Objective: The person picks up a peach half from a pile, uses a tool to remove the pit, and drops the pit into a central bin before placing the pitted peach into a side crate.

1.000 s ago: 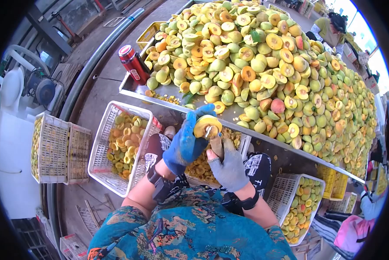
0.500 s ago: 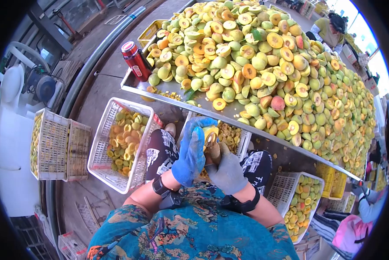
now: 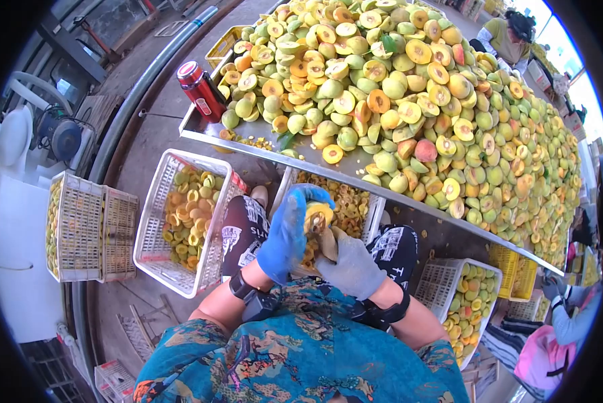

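Note:
My left hand (image 3: 281, 236), in a blue glove, holds a yellow peach half (image 3: 319, 215) with its cut face and brown centre turned toward my right hand. My right hand (image 3: 356, 266), in a grey glove, is wrapped round a short brownish tool (image 3: 328, 244), whose tip meets or nearly meets the fruit's centre; its working end is hidden. Beneath both hands, between my knees, stands a white crate (image 3: 376, 216) with small brownish-yellow fruit scraps (image 3: 345, 207). Ahead, a large heap of green and yellow peaches (image 3: 395, 101), many halved, covers the metal table (image 3: 294, 161).
A red thermos (image 3: 202, 93) stands at the table's left corner. White crates of fruit sit at my left (image 3: 147, 232) and right (image 3: 436, 292), with stacked crates (image 3: 79, 225) farther left. Yellow crates (image 3: 516, 277) lie under the table. Other people work at the far right and across the heap.
Both hands have moved slightly down and left. The peach half's cut face now shows more, and the right hand has dropped a little with the tool. My view has shifted slightly.

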Motion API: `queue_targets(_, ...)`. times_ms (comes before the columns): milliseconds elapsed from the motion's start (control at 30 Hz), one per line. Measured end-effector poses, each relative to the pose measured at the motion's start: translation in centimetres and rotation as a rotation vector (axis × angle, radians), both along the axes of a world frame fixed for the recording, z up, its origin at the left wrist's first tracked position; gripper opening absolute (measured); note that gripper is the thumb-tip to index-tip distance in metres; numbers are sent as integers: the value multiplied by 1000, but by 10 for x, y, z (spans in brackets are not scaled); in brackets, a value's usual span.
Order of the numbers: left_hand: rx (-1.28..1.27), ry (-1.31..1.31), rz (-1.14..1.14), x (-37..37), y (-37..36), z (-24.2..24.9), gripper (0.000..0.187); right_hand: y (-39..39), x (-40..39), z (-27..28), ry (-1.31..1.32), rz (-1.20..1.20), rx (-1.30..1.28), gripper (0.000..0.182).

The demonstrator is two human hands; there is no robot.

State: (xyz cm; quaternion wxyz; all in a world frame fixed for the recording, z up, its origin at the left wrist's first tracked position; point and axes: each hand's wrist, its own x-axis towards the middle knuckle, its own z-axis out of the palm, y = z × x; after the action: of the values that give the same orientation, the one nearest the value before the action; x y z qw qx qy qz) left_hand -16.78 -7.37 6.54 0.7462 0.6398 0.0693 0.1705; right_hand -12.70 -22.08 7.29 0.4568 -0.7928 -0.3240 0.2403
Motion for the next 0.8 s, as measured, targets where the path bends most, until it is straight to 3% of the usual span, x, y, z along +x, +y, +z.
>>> queue_targets(133,-186,67,-64,4,10,0,62,-3,5,-2,68,81,24,37)
queue_targets(233,167,132,-155,8,17,0,72,-3,5,-6,-58,60,-92,30)
queue_targets(333,100,133,-105,8,11,2,73,-4,6,-16,-97,63,-61,37)
queue_targets(400,39,102,-140,5,9,15,71,-5,11,7,746,189,-19,26)
queue_targets(467,-26,73,-161,5,12,17,69,-6,12,-1,716,247,49,21)
queue_targets(533,22,-204,-392,17,24,12,60,-7,15,2,721,292,120,14)
queue_targets(567,22,-207,-393,20,24,9,60,-7,18,3,719,290,119,14)
queue_targets(667,-328,-298,-467,32,15,-1,56,-7,22,7,840,343,123,15)
queue_targets(700,-331,-298,-469,33,8,-4,56,-6,22,12,879,405,167,18)
queue_targets(767,-1184,-203,-489,32,-7,3,55,-6,23,12,917,471,207,22)
queue_targets(800,-1113,-164,-451,33,-2,-2,53,-7,22,9,904,416,265,29)
